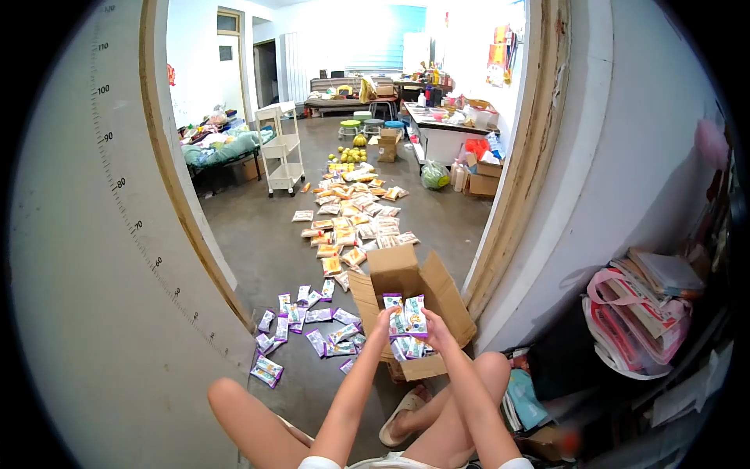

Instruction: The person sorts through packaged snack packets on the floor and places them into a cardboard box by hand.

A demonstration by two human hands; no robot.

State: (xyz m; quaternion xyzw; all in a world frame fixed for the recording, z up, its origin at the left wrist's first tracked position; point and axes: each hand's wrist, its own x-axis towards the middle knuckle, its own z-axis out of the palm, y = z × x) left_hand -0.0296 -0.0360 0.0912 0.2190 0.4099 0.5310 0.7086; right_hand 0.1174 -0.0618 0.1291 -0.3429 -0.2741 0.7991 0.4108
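Note:
Over an open cardboard box [451, 301], my left hand [383, 322] is closed on the edge of a small white-and-purple snack packet [395, 314]. My right hand [437, 330] grips a matching snack packet [416, 313] right beside it. Both packets are held upright with their printed faces toward me. Below them, more packets [406, 349] of the same kind lie inside the box, partly hidden by my hands. To the left of the box, several loose white-and-purple packets [319, 316] are scattered on the floor.
Beyond the box, many yellow and white food bags [344, 227] stretch across the floor toward round yellow-green fruit [351, 154]. A white rolling cart [280, 148] stands left. Door frames flank me; a bag of papers [633, 320] is at my right.

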